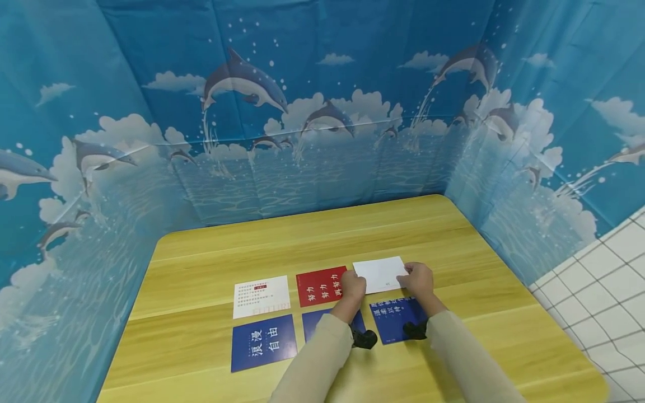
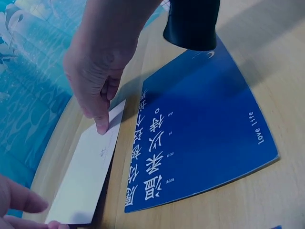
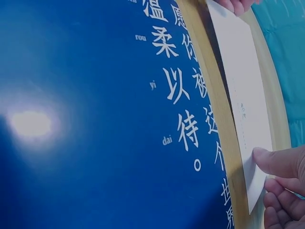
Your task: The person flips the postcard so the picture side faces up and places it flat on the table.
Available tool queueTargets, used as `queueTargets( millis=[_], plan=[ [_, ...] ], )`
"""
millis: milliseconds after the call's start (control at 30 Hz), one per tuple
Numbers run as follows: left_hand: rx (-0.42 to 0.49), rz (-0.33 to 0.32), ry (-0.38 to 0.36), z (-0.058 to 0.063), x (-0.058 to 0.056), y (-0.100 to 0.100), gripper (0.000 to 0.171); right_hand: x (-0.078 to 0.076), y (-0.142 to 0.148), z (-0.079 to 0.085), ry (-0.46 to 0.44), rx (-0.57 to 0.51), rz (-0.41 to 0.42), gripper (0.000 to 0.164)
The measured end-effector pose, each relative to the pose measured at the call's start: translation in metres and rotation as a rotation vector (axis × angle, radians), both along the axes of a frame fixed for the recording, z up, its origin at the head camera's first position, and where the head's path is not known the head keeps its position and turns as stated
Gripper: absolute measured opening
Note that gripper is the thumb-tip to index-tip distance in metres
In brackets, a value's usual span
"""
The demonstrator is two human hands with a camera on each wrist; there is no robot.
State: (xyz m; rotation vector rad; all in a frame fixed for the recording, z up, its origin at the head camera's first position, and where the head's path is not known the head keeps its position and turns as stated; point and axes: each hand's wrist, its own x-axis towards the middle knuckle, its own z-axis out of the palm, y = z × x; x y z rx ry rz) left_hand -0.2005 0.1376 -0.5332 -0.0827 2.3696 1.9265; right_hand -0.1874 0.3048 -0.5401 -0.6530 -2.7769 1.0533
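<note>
A white card (image 1: 379,275) with tiny print is held slightly raised at its near edge, above the table's far middle. My right hand (image 1: 419,278) pinches its right end, the thumb (image 3: 274,161) on top and curled fingers underneath. At the left end, my left hand (image 1: 354,286) grips the card's edge with bent fingers, partly cut off in the left wrist view. Directly in front of the white card lies a blue card (image 2: 200,129) with white Chinese characters. A red card (image 1: 319,286) is just left of the white one, partly covered by my left hand.
On the wooden table (image 1: 201,252) farther left lie a white printed card (image 1: 261,296) and a blue card (image 1: 264,342). Another blue card (image 1: 313,322) is partly hidden by my left forearm. A dolphin-print curtain (image 1: 302,112) surrounds the table's back and sides.
</note>
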Motion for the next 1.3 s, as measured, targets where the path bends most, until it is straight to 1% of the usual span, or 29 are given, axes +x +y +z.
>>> queueTargets(
  millis=[67,100,167,233,267,300,333,367,433,500,567,633,700,800,867,967,1067,1133,1233,1300],
  plan=[
    [0.029,0.011,-0.007,0.0,-0.001,0.0,0.031,0.001,0.0,0.001,0.008,-0.002,0.001,0.043],
    [0.015,0.014,-0.012,0.0,-0.002,0.0,0.036,0.001,0.0,0.001,0.014,-0.001,0.001,0.042],
    [-0.018,0.009,-0.007,0.0,-0.004,-0.001,0.037,0.002,0.0,0.001,0.026,-0.009,0.002,0.035],
    [-0.075,-0.008,0.005,0.001,-0.006,-0.002,0.029,0.002,0.0,0.001,0.044,-0.008,-0.002,0.031],
    [-0.106,-0.02,0.009,0.001,-0.007,-0.002,0.023,0.003,0.0,0.001,0.05,-0.006,-0.002,0.031],
    [-0.132,-0.031,0.017,0.001,-0.008,-0.002,0.015,0.003,0.001,0.001,0.048,-0.011,-0.005,0.027],
    [-0.145,-0.043,0.023,0.001,-0.009,-0.003,0.009,0.002,0.001,0.001,0.045,-0.013,-0.001,0.026],
    [-0.163,-0.053,0.03,0.001,-0.009,-0.004,0.01,0.001,0.001,0.001,0.041,-0.016,-0.006,0.03],
    [-0.203,-0.072,0.052,0.002,-0.01,-0.006,0.018,-0.001,0.004,0.0,0.024,-0.017,0.005,0.041],
    [-0.233,-0.089,0.075,0.003,-0.01,-0.007,0.02,-0.004,0.006,0.001,-0.004,-0.035,0.02,0.052],
    [-0.254,-0.103,0.103,0.004,-0.01,-0.009,0.016,-0.007,0.01,0.002,-0.012,-0.05,0.028,0.067],
    [-0.265,-0.111,0.136,0.004,-0.01,-0.01,0.01,-0.009,0.013,0.006,-0.018,-0.054,0.04,0.07],
    [-0.267,-0.118,0.159,0.004,-0.01,-0.011,0.008,-0.011,0.015,0.01,-0.02,-0.058,0.049,0.068],
    [-0.266,-0.127,0.182,0.003,-0.01,-0.011,0.021,-0.012,0.017,0.017,-0.022,-0.039,0.077,0.062],
    [-0.267,-0.129,0.199,0.003,-0.011,-0.011,0.028,-0.013,0.017,0.021,-0.025,-0.035,0.089,0.054],
    [-0.272,-0.125,0.226,0.002,-0.01,-0.012,0.034,-0.012,0.018,0.025,-0.033,-0.041,0.087,0.043],
    [-0.296,-0.122,0.252,0.001,-0.01,-0.013,0.039,-0.01,0.019,0.026,-0.034,-0.048,0.086,0.038],
    [-0.321,-0.13,0.266,0.001,-0.009,-0.014,0.043,-0.008,0.02,0.026,-0.025,-0.035,0.092,0.036],
    [-0.335,-0.149,0.301,0.002,-0.009,-0.015,0.04,-0.003,0.021,0.027,0.027,-0.007,0.111,0.032],
    [-0.353,-0.158,0.328,0.002,-0.008,-0.017,0.03,0.001,0.022,0.028,0.074,0.011,0.13,0.027]
  ],
)
